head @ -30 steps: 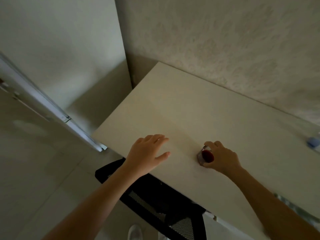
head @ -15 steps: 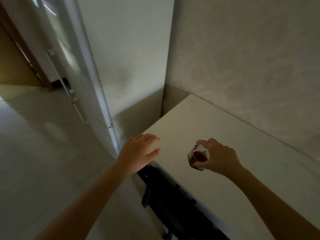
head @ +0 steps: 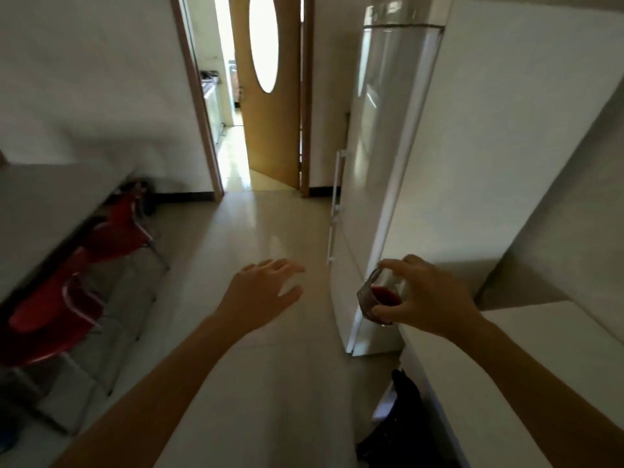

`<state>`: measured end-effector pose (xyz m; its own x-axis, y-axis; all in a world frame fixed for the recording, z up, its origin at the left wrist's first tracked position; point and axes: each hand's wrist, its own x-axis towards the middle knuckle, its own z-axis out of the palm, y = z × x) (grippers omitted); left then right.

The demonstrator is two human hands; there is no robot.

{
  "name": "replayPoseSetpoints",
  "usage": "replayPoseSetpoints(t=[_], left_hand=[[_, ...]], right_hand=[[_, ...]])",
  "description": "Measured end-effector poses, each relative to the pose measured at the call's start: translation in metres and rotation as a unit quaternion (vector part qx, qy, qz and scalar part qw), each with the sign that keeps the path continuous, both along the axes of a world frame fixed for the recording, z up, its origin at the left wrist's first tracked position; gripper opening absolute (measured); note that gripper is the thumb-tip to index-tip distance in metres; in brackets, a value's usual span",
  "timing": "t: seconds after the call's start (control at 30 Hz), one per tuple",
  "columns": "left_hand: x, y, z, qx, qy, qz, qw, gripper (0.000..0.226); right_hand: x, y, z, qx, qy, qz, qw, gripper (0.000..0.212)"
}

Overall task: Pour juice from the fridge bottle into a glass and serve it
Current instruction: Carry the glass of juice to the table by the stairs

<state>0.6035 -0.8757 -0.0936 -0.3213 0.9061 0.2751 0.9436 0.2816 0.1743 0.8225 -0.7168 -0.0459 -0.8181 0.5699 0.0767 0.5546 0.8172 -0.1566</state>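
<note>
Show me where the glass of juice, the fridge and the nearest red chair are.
glass of juice [head: 381,295], head view, its red liquid.
fridge [head: 381,136], head view, door front.
red chair [head: 50,309], head view, its seat.

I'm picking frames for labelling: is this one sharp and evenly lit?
Head view: motion blur smears the red chairs and the glass in the right hand; the doorway is blown out, the foreground dim; wide-angle bending tilts the fridge.

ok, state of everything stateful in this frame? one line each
glass: holds dark red juice, tilted, off the table, in the right hand's grip
right hand: fingers curled round the glass
left hand: fingers spread, holding nothing
fridge: door closed
wooden door: open
red chairs: unoccupied, beside the grey table
</note>
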Motion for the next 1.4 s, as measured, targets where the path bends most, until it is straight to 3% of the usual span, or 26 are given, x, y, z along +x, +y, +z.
replayPoseSetpoints(t=[0.27,0.47,0.6,1.0,1.13,1.4], left_hand=[[-0.085,-0.128,0.021,0.005,-0.016,0.187,0.982,0.046],[-0.162,-0.203,0.028,-0.026,-0.006,0.307,0.951,0.056],[-0.217,-0.237,0.037,-0.041,-0.002,0.362,0.931,0.037],[-0.374,-0.264,0.013,-0.022,-0.026,0.489,0.872,0.055],[-0.429,-0.258,-0.004,0.017,-0.025,0.539,0.842,0.063],[-0.532,-0.25,-0.026,0.032,-0.069,0.634,0.77,0.052]], right_hand=[[-0.162,-0.059,0.013,0.004,0.008,0.195,0.981,0.076],[-0.295,-0.115,0.022,0.001,0.006,0.329,0.944,0.073],[-0.377,-0.145,0.026,-0.007,0.011,0.389,0.921,0.069],[-0.61,-0.162,0.011,-0.001,0.027,0.502,0.865,0.079],[-0.694,-0.158,0.008,0.013,0.013,0.563,0.827,0.078],[-0.864,-0.185,-0.002,0.057,-0.016,0.662,0.747,0.082]])
